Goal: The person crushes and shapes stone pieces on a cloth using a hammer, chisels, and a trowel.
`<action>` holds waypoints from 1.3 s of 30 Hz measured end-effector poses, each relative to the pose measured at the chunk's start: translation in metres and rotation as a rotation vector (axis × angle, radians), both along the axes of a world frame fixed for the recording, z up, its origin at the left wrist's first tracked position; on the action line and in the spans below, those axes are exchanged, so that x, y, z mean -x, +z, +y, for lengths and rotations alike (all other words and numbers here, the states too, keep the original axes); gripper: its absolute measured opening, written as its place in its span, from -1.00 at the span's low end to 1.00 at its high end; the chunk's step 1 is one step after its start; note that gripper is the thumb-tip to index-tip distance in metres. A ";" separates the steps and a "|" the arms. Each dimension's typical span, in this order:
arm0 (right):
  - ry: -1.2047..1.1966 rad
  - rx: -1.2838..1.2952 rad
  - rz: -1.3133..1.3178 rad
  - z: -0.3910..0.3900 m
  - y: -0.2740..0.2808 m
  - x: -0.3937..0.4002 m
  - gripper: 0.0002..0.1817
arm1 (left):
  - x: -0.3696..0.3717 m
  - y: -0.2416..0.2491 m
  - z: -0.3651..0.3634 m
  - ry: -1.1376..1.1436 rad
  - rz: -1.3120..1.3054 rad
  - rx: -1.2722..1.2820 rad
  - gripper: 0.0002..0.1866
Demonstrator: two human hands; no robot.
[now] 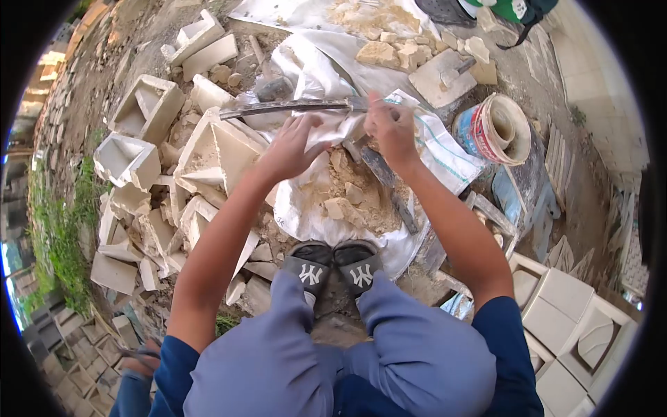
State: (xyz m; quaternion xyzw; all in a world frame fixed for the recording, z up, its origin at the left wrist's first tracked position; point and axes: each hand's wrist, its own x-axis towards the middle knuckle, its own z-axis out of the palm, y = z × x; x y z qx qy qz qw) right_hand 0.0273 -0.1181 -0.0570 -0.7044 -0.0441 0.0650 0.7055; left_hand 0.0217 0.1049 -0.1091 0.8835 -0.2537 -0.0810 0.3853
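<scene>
I squat over a white sack (306,201) spread on the ground, with beige stone chips and dust (351,201) piled on it. My right hand (390,126) is closed around one end of a long, flat metal blade (285,107) that reaches out to the left. My left hand (292,147) lies just below the blade with its fingers spread on a fold of the sack, and I see nothing held in it. A second dark flat bar (392,191) lies slanted across the sack under my right forearm. My two black slippers (333,267) stand on the sack's near edge.
Hollow pale stone blocks (142,104) and broken pieces are heaped on the left. A striped bucket (497,128) lies on its side to the right. White moulded blocks (577,320) are stacked at lower right. Another person's hand (142,358) shows at lower left.
</scene>
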 end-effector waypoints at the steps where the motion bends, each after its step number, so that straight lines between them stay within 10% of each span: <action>1: -0.077 -0.037 -0.030 0.003 0.005 -0.004 -0.47 | 0.012 -0.002 0.011 0.018 -0.076 -0.068 -0.40; 8: -0.054 -0.260 -0.271 0.015 0.115 0.006 -0.40 | 0.101 -0.034 0.044 -0.155 -0.049 -0.571 -0.33; 13: -0.063 0.108 -0.438 0.034 -0.021 0.007 -0.36 | 0.105 -0.036 0.043 -0.093 -0.022 -0.647 -0.39; 17: 0.017 -0.060 -0.118 0.034 0.027 0.004 -0.36 | 0.105 -0.039 0.045 -0.089 -0.026 -0.640 -0.39; 22: 0.019 -0.206 -0.352 0.036 0.116 0.008 -0.41 | 0.107 -0.037 0.049 -0.090 -0.036 -0.638 -0.37; 27: 0.019 -0.104 -0.294 0.034 -0.018 0.006 -0.40 | 0.109 -0.038 0.049 -0.088 -0.028 -0.643 -0.36; 39: 0.010 -0.276 -0.332 0.022 0.080 0.003 -0.39 | 0.105 -0.031 0.048 -0.095 0.031 -0.664 -0.36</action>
